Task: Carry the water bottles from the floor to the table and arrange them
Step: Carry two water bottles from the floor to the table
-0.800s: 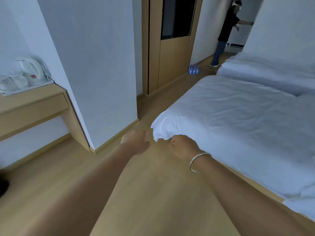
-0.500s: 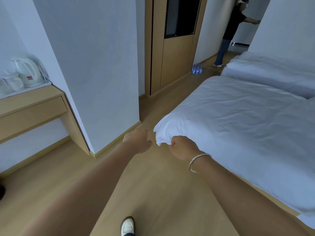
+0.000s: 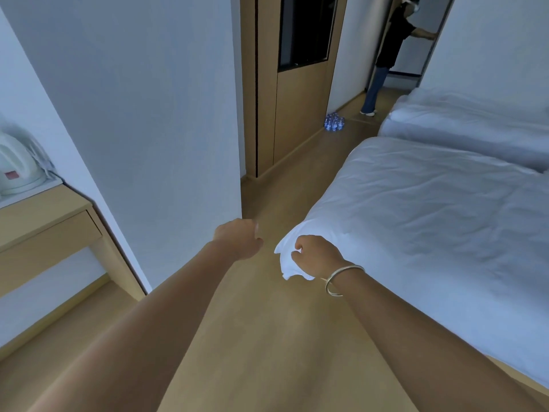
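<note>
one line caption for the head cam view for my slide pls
Both hands (left, right) empty, held out over the floor; water bottles far off by the wardrobe.

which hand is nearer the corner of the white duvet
Right. The right hand overlaps the duvet corner in this view, whether touching it is unclear. The left hand hangs apart from it, over the floor on the wall side.

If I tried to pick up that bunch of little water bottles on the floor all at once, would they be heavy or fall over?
The water bottles stand packed together on the floor by the wooden cabinet, so as a bunch they probably resist tipping. So many together would likely feel heavy. From this far I cannot tell whether wrap binds them; if not, they may scatter and roll when lifted.
</note>
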The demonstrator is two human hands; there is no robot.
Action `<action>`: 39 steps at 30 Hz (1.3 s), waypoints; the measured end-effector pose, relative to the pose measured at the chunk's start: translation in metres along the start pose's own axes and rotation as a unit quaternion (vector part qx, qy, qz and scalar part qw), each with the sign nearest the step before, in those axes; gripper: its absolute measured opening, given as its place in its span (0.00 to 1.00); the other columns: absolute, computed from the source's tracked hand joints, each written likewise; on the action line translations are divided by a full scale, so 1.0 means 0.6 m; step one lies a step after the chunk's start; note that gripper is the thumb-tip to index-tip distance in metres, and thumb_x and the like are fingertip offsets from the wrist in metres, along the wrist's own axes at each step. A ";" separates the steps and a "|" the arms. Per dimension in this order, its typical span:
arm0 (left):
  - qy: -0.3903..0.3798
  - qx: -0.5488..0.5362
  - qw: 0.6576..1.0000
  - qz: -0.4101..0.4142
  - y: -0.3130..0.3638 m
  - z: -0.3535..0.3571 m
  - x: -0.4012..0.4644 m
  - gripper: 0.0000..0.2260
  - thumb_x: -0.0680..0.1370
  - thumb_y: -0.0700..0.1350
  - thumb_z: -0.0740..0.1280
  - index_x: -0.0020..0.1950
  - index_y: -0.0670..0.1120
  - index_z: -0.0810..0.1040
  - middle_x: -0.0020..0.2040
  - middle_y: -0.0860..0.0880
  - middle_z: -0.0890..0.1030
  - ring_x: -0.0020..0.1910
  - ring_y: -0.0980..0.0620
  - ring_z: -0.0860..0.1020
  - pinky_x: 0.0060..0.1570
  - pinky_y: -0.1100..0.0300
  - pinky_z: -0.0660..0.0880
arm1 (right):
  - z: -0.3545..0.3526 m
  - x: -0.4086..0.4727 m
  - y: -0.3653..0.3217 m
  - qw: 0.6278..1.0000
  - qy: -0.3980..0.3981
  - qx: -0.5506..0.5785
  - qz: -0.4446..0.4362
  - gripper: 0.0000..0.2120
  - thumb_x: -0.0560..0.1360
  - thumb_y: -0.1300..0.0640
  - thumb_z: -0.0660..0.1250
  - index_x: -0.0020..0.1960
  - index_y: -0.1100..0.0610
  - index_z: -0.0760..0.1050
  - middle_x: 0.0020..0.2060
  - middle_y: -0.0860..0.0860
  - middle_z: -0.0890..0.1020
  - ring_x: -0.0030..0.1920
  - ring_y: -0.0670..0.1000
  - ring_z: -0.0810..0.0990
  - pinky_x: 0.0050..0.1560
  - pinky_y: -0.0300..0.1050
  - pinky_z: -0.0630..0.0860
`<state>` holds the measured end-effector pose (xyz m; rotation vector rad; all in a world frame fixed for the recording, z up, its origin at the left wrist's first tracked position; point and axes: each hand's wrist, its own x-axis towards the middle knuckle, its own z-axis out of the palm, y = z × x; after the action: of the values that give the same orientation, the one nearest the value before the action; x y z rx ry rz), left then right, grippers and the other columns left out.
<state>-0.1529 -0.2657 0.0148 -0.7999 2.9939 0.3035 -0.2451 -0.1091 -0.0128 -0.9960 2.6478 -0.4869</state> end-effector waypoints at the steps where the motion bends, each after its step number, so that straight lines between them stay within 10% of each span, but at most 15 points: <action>1: -0.003 0.000 1.000 0.001 -0.008 0.002 0.014 0.16 0.77 0.50 0.59 0.62 0.47 0.72 0.58 0.49 0.78 0.57 0.48 0.76 0.48 0.59 0.68 | 0.002 0.015 -0.002 1.000 -0.002 -0.001 0.001 0.06 0.74 0.57 0.57 0.38 0.54 0.68 0.36 0.51 0.78 0.38 0.52 0.77 0.41 0.45 0.71; 13: -0.017 0.011 1.000 0.021 -0.042 0.012 0.222 0.16 0.77 0.51 0.59 0.61 0.46 0.73 0.58 0.48 0.78 0.55 0.49 0.76 0.47 0.59 0.68 | -0.020 0.226 0.028 1.000 0.013 -0.005 0.021 0.11 0.75 0.54 0.59 0.52 0.58 0.75 0.48 0.51 0.80 0.50 0.53 0.77 0.50 0.45 0.72; 39: -0.038 -0.018 0.998 0.045 0.045 -0.027 0.844 0.17 0.77 0.50 0.58 0.64 0.48 0.71 0.55 0.49 0.78 0.53 0.48 0.76 0.53 0.54 0.75 | -0.168 0.787 0.196 0.998 -0.008 0.036 0.040 0.05 0.73 0.58 0.58 0.41 0.58 0.69 0.38 0.54 0.73 0.38 0.53 0.70 0.40 0.45 0.69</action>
<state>-0.6054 -0.4943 -0.0036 -0.6408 2.9662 0.3826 -0.6931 -0.3226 -0.0305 -0.8651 2.6239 -0.5507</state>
